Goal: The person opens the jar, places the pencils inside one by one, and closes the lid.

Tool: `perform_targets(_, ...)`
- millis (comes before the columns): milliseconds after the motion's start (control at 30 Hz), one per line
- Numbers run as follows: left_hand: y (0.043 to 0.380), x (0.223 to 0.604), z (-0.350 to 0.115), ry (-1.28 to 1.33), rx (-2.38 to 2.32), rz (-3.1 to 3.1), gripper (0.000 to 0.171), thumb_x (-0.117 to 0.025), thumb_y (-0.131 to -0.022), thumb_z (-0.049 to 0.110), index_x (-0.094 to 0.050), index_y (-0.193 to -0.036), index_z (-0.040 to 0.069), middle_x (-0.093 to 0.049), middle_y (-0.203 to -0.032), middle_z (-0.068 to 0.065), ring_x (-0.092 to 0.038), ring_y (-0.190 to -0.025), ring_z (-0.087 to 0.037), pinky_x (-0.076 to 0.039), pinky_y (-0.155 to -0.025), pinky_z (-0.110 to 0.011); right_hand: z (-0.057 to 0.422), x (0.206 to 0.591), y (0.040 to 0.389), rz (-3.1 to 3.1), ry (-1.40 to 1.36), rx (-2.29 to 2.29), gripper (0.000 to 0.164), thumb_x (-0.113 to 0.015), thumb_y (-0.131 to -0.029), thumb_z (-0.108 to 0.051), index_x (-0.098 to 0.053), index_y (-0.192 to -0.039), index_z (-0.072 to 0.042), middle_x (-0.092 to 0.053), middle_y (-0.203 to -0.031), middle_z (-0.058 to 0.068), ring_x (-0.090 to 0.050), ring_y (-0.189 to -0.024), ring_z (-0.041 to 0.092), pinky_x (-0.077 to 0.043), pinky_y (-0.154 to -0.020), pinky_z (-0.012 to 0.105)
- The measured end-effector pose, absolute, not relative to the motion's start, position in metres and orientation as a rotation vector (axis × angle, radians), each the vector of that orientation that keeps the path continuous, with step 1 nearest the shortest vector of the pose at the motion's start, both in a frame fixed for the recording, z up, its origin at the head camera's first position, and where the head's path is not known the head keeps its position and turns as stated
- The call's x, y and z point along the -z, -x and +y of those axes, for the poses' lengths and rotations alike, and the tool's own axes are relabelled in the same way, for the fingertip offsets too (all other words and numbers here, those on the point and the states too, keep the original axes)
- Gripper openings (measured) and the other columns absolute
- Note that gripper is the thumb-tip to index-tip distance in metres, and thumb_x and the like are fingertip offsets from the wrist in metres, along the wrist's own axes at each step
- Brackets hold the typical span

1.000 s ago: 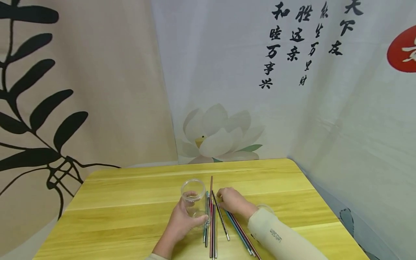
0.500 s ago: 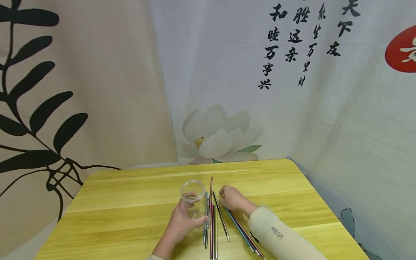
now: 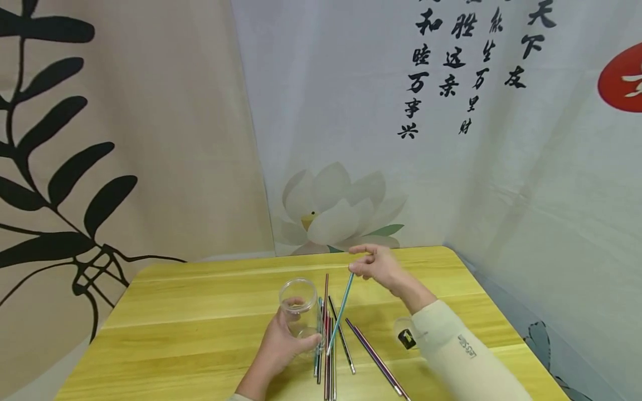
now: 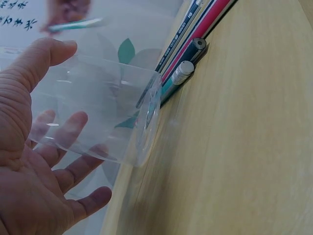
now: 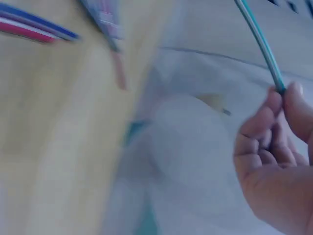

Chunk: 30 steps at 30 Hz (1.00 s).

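Observation:
My left hand (image 3: 280,342) grips a clear plastic cup (image 3: 301,318), its open rim facing up in the head view. In the left wrist view the thumb lies along one side of the cup (image 4: 93,93) and the fingers show through and below it. My right hand (image 3: 388,273) pinches a teal pencil (image 3: 343,307) by its upper end between thumb and fingertips. That pencil slants down to the left, overlapping the loose pencils right of the cup. Also in the right wrist view, the teal pencil (image 5: 261,41) stands out from the fingertips. No pencil shows inside the cup.
Several pencils (image 3: 328,362) lie in a bunch beside the cup on the wooden table (image 3: 190,334). Farther right, a few more pencils (image 3: 373,356) lie slantwise. A small clear container with a black piece (image 3: 407,338) sits near the right sleeve. Printed cloth (image 3: 331,111) hangs behind the table.
My right hand has picked the teal pencil out of the right-hand group and lifted it up and away from the table. The left hand and cup stay put.

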<state>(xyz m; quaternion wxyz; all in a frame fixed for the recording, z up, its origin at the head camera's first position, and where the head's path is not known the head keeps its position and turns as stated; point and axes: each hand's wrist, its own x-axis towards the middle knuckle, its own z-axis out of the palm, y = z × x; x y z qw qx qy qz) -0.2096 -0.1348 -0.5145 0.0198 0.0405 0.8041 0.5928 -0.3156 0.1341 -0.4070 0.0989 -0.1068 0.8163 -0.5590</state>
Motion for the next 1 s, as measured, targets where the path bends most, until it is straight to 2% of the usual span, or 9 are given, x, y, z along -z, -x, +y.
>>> perform_targets(133, 0.211, 0.515, -0.134, -0.129, -1.837, 2.497, 0.084, -0.098, -0.074, 0.021, -0.050, -0.143, 0.022, -0.059, -0.144, -0.028, -0.066, -0.124, -0.044, -0.064, -0.088, -0.052, 0.147, 0.362, 0.310, 2.415, 0.322, 2.053, 0.037, -0.076, -0.100, -0.011, -0.067, -0.135, -0.007, -0.082, -0.095, -0.003, -0.070, -0.080, 0.011, -0.059, -0.077, 0.026)
perform_targets(200, 0.212, 0.515, -0.135, -0.129, -1.842, 2.489, 0.084, -0.098, -0.074, 0.021, -0.050, -0.143, 0.022, -0.059, -0.144, -0.028, -0.066, -0.123, -0.044, -0.065, -0.087, -0.049, 0.148, 0.340, 0.304, 2.378, 0.350, 2.280, 0.028, -0.076, -0.100, -0.009, -0.070, -0.126, -0.010, -0.081, -0.090, -0.010, -0.071, -0.078, 0.008, -0.061, -0.077, 0.024)
perform_targets(367, 0.213, 0.515, -0.136, -0.112, -1.845, 2.483, 0.083, -0.098, -0.074, 0.022, -0.050, -0.142, 0.023, -0.058, -0.144, -0.029, -0.068, -0.122, -0.043, -0.067, -0.084, -0.044, 0.134, 0.314, 0.287, 2.329, 0.503, 2.500, 0.017, -0.078, -0.096, -0.007, -0.073, -0.109, -0.018, -0.081, -0.088, -0.012, -0.074, -0.078, 0.005, -0.064, -0.079, 0.024)
perform_targets(600, 0.214, 0.517, -0.135, -0.129, -1.847, 2.473, 0.085, -0.098, -0.075, 0.023, -0.048, -0.144, 0.021, -0.059, -0.146, -0.026, -0.067, -0.123, -0.046, -0.065, -0.088, -0.049, 0.093, 0.351, 0.273, 2.665, 0.818, 2.016, 0.017, -0.081, -0.095, -0.010, -0.077, -0.111, -0.009, -0.083, -0.101, 0.006, -0.075, -0.085, 0.008, -0.062, -0.074, 0.023)
perform_targets(800, 0.213, 0.514, -0.135, -0.143, -1.844, 2.490, 0.086, -0.098, -0.076, 0.021, -0.048, -0.146, 0.017, -0.063, -0.145, -0.020, -0.066, -0.128, -0.045, -0.059, -0.100, -0.061, 0.068, 0.378, 0.264, 2.793, 1.138, 1.644, 0.019, -0.079, -0.095, -0.013, -0.078, -0.114, -0.016, -0.083, -0.100, 0.001, -0.074, -0.084, 0.009, -0.061, -0.070, 0.027)
perform_targets(1000, 0.212, 0.512, -0.135, -0.110, -1.789, 2.553, 0.087, -0.099, -0.075, 0.024, -0.049, -0.146, 0.017, -0.065, -0.142, -0.019, -0.061, -0.132, -0.041, -0.053, -0.105, -0.068, 0.060, 0.387, 0.262, 2.774, 1.106, 1.559, 0.025, -0.078, -0.097, -0.014, -0.077, -0.122, -0.016, -0.084, -0.102, 0.000, -0.072, -0.079, 0.008, -0.058, -0.068, 0.023)
